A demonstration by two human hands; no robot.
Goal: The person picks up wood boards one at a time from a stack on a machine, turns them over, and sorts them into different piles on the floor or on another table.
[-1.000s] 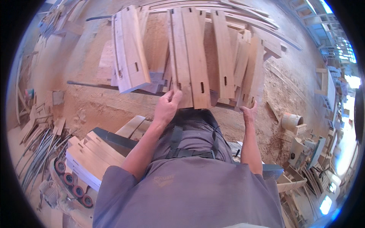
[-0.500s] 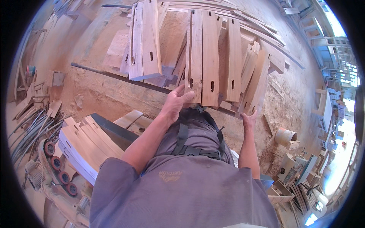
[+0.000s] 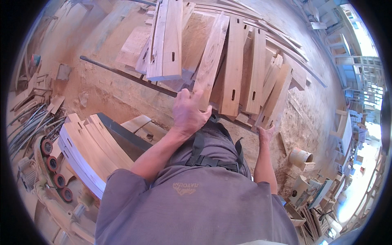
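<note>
My left hand (image 3: pixel 190 112) is wrapped round the near end of a pale wooden board (image 3: pixel 211 57), which is tilted on its edge and angled away from its neighbour. Beside it lie a slotted board (image 3: pixel 231 69) and another slotted board (image 3: pixel 254 73), both with dark oblong mortises near their ends. At the right side of the row, my right hand (image 3: pixel 266 134) grips the near end of a narrower slotted board (image 3: pixel 277 94); its fingers are partly hidden under the wood. To the left of the row sits a separate stack of slotted boards (image 3: pixel 167 45).
More slotted boards (image 3: pixel 87 143) are stacked at my lower left, close to a machine with red-rimmed rollers (image 3: pixel 52 163). A dark bar (image 3: pixel 118 73) runs under the boards. On the right, a white bucket (image 3: pixel 300 157) stands on the dusty floor near wooden scraps.
My left hand has rolled over, tipping its board onto its edge and swinging the near end left, so a gap shows beside it. My right hand stays at the same board end.
</note>
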